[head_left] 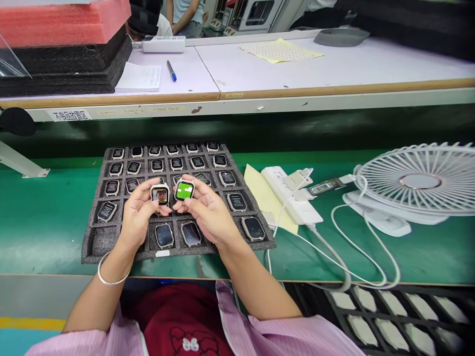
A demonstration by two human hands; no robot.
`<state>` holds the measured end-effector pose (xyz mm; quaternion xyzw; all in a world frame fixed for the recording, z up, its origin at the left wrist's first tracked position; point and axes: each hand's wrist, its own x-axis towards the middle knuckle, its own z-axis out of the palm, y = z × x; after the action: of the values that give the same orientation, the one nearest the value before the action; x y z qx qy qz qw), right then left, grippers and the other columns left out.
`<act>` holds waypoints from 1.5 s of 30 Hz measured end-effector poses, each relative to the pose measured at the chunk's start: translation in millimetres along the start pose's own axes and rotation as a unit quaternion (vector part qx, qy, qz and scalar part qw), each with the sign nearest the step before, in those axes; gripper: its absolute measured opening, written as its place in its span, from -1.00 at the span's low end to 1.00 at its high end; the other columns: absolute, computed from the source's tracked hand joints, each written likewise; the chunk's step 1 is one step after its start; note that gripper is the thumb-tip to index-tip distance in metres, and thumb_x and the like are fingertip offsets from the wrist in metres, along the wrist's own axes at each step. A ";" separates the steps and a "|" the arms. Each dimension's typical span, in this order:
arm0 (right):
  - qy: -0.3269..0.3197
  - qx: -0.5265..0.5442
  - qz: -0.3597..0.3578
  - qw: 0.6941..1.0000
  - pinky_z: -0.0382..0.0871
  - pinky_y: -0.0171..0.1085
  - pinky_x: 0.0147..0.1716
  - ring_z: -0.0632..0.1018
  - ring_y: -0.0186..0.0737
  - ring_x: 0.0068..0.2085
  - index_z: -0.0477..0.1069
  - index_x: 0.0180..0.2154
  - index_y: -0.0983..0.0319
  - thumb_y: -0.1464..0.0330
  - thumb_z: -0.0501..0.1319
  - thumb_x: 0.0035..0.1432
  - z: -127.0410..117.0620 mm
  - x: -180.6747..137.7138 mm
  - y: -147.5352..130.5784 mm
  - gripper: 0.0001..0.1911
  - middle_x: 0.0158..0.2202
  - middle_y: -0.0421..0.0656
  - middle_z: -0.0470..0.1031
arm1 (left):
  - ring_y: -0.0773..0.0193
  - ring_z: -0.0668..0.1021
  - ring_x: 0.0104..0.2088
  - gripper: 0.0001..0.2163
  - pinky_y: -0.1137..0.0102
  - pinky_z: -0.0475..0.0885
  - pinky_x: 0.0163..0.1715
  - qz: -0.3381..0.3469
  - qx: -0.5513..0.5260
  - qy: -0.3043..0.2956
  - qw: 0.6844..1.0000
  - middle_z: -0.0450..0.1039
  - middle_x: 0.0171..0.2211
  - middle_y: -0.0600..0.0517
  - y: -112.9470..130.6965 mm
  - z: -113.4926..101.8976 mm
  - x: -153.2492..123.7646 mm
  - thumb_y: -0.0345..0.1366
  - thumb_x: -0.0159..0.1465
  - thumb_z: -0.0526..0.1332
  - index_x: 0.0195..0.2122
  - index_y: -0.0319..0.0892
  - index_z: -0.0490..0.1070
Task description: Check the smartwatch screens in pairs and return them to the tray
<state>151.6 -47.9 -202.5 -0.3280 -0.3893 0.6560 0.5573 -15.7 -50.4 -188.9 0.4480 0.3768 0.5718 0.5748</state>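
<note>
My left hand is closed around a smartwatch without a strap, its lit screen showing a picture, the thumb resting at the screen's edge. In my right hand I grip a second smartwatch, whose screen is bright green with white patches; that thumb touches its lower edge. Both watches are held side by side above a dark foam tray. Its compartments hold several more watch bodies, many with white text on black screens. A dark-screened watch lies in the front row. My hands hide some compartments in the middle.
A white power strip with plugs and cables lies right of the tray on yellow paper. Farther right stands a white fan. A raised shelf spans the back, bearing foam stacks, a notepad and a pen.
</note>
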 end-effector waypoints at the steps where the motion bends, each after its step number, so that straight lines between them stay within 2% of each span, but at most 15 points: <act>1: 0.003 0.003 0.006 1.000 0.50 -0.21 -0.28 0.59 -0.29 -0.36 0.42 0.04 0.08 0.34 0.35 0.10 0.0 0.4 -0.4 -0.56 -0.13 -0.17 0.55 | 0.33 0.63 -0.49 -0.63 0.42 0.57 -0.44 0.001 -0.002 -0.001 1.000 0.59 -0.27 0.02 -0.1 0.0 0.1 -0.38 0.15 0.27 0.02 -0.17 0.42; 4: 0.004 0.007 0.020 1.000 0.48 -0.23 -0.37 0.55 -0.32 -0.45 0.45 -0.03 0.12 0.22 0.34 0.13 -0.1 1.1 -1.8 -0.64 -0.27 -0.20 0.56 | 0.33 0.63 -0.49 -0.63 0.43 0.57 -0.45 0.003 -0.002 -0.002 1.000 0.59 -0.28 0.03 -0.5 -0.2 0.5 -0.37 0.14 0.28 0.02 -0.17 0.42; 7: 0.002 -0.002 0.015 1.000 0.43 -0.28 -0.45 0.52 -0.36 -0.50 0.45 -0.08 0.15 0.18 0.36 0.11 0.3 0.7 -2.9 -0.65 -0.32 -0.22 0.55 | 0.33 0.64 -0.48 -0.62 0.44 0.57 -0.44 0.002 -0.004 -0.001 1.000 0.59 -0.26 0.04 -0.6 -0.4 0.5 -0.37 0.14 0.29 0.01 -0.16 0.43; 11: 0.015 -0.029 -0.001 0.999 0.35 -0.36 -0.52 0.47 -0.42 -0.52 0.44 -0.12 0.15 0.28 0.42 0.04 1.8 -0.3 -3.2 -0.65 -0.33 -0.26 0.53 | 0.32 0.64 -0.48 -0.62 0.44 0.57 -0.44 -0.001 -0.004 -0.001 1.000 0.59 -0.26 0.04 -0.2 -0.6 0.3 -0.36 0.14 0.29 0.02 -0.16 0.42; 15: 0.025 -0.031 -0.014 0.999 0.33 -0.39 -0.54 0.41 -0.41 -0.48 0.42 -0.16 0.16 0.35 0.45 -0.03 3.0 -0.1 -3.0 -0.62 -0.32 -0.24 0.54 | 0.32 0.64 -0.47 -0.62 0.42 0.58 -0.43 -0.002 0.006 -0.001 1.000 0.59 -0.24 0.02 -0.2 -1.1 0.3 -0.36 0.15 0.28 0.03 -0.16 0.41; 20: 0.031 -0.036 0.007 0.999 0.31 -0.35 -0.53 0.42 -0.43 -0.54 0.42 -0.12 0.16 0.32 0.38 0.04 1.7 0.1 -3.7 -0.66 -0.31 -0.24 0.55 | 0.32 0.64 -0.48 -0.62 0.43 0.57 -0.44 -0.003 0.001 0.000 1.000 0.59 -0.25 0.03 -0.2 -0.8 0.1 -0.36 0.14 0.29 0.02 -0.16 0.42; 26: 0.015 0.003 0.021 1.000 0.37 -0.27 -0.45 0.52 -0.34 -0.48 0.42 -0.03 0.15 0.33 0.23 0.12 -0.1 1.2 -2.9 -0.66 -0.26 -0.19 0.56 | 0.33 0.64 -0.49 -0.62 0.45 0.57 -0.45 0.000 -0.009 0.003 1.000 0.59 -0.27 0.04 -0.7 -0.2 0.2 -0.38 0.13 0.29 0.01 -0.17 0.43; 32: 0.008 -0.014 0.010 1.000 0.41 -0.24 -0.37 0.53 -0.32 -0.43 0.40 0.01 0.14 0.48 0.22 -0.01 1.3 -0.4 -3.6 -0.52 -0.23 -0.21 0.55 | 0.33 0.64 -0.49 -0.62 0.45 0.57 -0.45 0.002 -0.009 0.004 1.000 0.59 -0.29 0.05 -1.4 -0.7 0.9 -0.39 0.11 0.29 0.00 -0.17 0.44; 41: 0.001 -0.011 0.000 1.000 0.43 -0.26 -0.36 0.55 -0.35 -0.44 0.40 0.01 0.14 0.49 0.26 -0.02 1.3 -0.8 -3.5 -0.51 -0.23 -0.22 0.55 | 0.33 0.64 -0.49 -0.62 0.44 0.57 -0.44 -0.003 -0.005 0.007 1.000 0.59 -0.28 0.04 -0.4 0.0 1.7 -0.39 0.12 0.29 0.00 -0.17 0.43; 45: 0.006 -0.005 0.010 1.000 0.43 -0.28 -0.39 0.55 -0.35 -0.45 0.41 0.01 0.14 0.41 0.32 0.06 1.4 0.0 -3.5 -0.57 -0.23 -0.21 0.57 | 0.33 0.64 -0.49 -0.62 0.44 0.57 -0.44 -0.002 -0.003 0.006 1.000 0.59 -0.29 0.04 -0.8 -0.7 1.0 -0.39 0.13 0.29 0.01 -0.17 0.43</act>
<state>152.0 -47.9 -198.8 -0.3385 -0.3856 0.6574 0.5519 -16.0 -49.3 -189.8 0.4421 0.3792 0.5744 0.5751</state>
